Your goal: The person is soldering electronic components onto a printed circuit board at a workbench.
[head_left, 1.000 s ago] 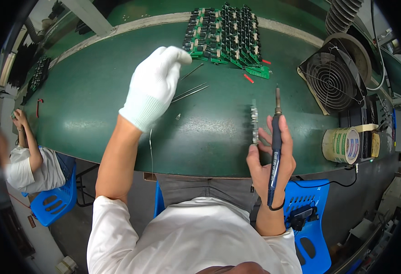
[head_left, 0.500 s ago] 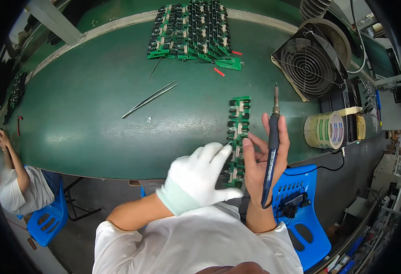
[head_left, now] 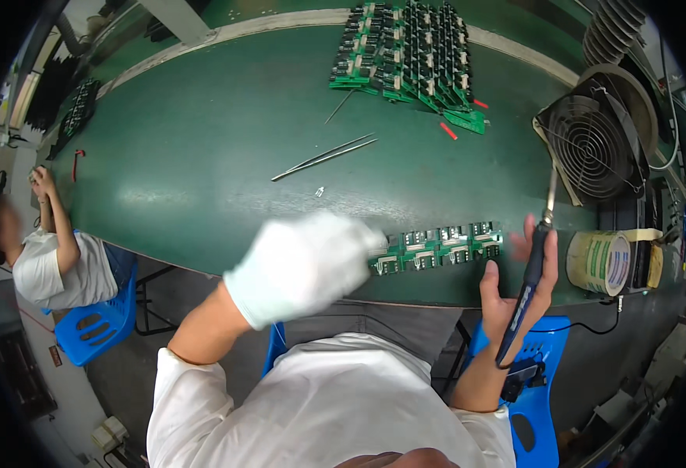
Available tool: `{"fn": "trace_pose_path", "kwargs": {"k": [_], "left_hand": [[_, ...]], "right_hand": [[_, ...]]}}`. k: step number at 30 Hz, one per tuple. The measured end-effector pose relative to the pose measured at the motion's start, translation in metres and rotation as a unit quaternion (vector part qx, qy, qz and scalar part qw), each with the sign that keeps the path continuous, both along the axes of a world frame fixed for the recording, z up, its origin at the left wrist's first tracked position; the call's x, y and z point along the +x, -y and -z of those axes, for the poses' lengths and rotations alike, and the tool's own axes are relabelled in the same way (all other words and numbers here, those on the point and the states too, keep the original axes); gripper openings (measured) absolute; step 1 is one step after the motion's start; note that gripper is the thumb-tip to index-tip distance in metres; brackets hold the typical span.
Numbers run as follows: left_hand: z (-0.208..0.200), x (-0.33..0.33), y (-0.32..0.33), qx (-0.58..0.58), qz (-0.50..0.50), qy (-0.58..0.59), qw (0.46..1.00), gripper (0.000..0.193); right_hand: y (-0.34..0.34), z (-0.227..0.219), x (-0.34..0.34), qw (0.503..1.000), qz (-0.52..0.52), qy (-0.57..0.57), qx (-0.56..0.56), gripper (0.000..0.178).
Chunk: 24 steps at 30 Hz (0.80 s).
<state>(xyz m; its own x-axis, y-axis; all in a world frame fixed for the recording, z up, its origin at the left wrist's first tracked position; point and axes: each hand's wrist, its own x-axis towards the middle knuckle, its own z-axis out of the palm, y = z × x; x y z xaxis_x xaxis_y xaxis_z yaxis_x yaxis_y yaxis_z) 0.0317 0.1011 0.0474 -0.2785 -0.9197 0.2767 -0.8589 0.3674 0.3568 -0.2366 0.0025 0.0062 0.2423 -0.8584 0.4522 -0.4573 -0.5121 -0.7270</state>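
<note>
My left hand [head_left: 300, 265], in a white glove and blurred by motion, has its fingers closed on the left end of a green circuit board strip [head_left: 437, 248]. The strip lies crosswise near the table's front edge and carries rows of small components. My bare right hand [head_left: 505, 308] grips a soldering iron [head_left: 529, 285] with a dark handle, its metal tip pointing up and away, to the right of the strip. The right fingers are apart from the board. Beyond my left hand, metal tweezers [head_left: 323, 157] and a tiny metal piece [head_left: 319, 191] lie on the table.
Stacked circuit boards [head_left: 401, 51] stand at the back, with red pieces [head_left: 448, 131] nearby. A black fan [head_left: 589, 148] and a tape roll [head_left: 593, 261] are at the right. Another person [head_left: 66, 261] sits far left. A blue chair [head_left: 542, 421] stands by my right arm.
The circuit board strip has turned from lengthwise to crosswise. My left hand has moved left relative to the table, and my right hand has come off the strip, still holding the soldering iron.
</note>
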Motion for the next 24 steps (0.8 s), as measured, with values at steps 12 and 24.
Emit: {"fn": "trace_pose_path", "kwargs": {"k": [12, 24], "left_hand": [[0.004, 0.033, 0.013, 0.089, -0.263, 0.035, 0.960, 0.013], [-0.005, -0.015, -0.004, 0.029, -0.157, -0.240, 0.958, 0.010]], "right_hand": [[0.004, 0.003, 0.011, 0.989, -0.135, -0.056, 0.039, 0.089], [-0.036, 0.018, 0.033, 0.994, -0.060, 0.083, -0.028, 0.079]]}}
